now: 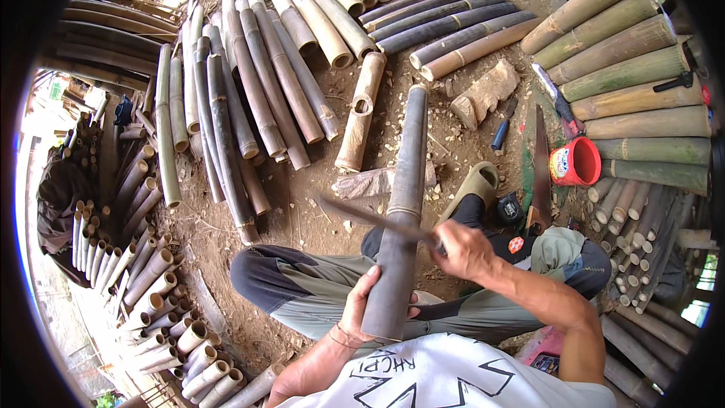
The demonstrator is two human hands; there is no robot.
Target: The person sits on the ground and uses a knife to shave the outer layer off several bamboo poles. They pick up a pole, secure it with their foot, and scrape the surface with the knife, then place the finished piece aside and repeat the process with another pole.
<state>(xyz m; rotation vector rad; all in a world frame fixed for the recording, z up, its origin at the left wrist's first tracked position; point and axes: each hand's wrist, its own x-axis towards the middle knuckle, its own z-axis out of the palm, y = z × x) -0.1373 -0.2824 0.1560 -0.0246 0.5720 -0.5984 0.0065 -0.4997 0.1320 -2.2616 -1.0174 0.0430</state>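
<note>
A long dark bamboo tube (408, 166) slants away from my lap, its near end close to my shirt. My left hand (359, 301) is wrapped round that near end, fingers showing on both sides. In my right hand (464, 251) is the handle of a knife, and its long dark blade (361, 214) crosses over the tube just above a node, pointing left. Whether the edge touches the bamboo I cannot tell. Beyond the blade, a pale split piece of wood (370, 182) lies on the ground, partly behind the tube.
Bamboo lengths (287, 68) lie in rows ahead, with thick green ones (627, 75) at right and a stack (151, 295) at left. Near my feet are a handsaw (540, 155), red bucket (575, 162), tape measure (510, 207), wood block (487, 93) and carved bamboo piece (353, 140). Chips litter the soil.
</note>
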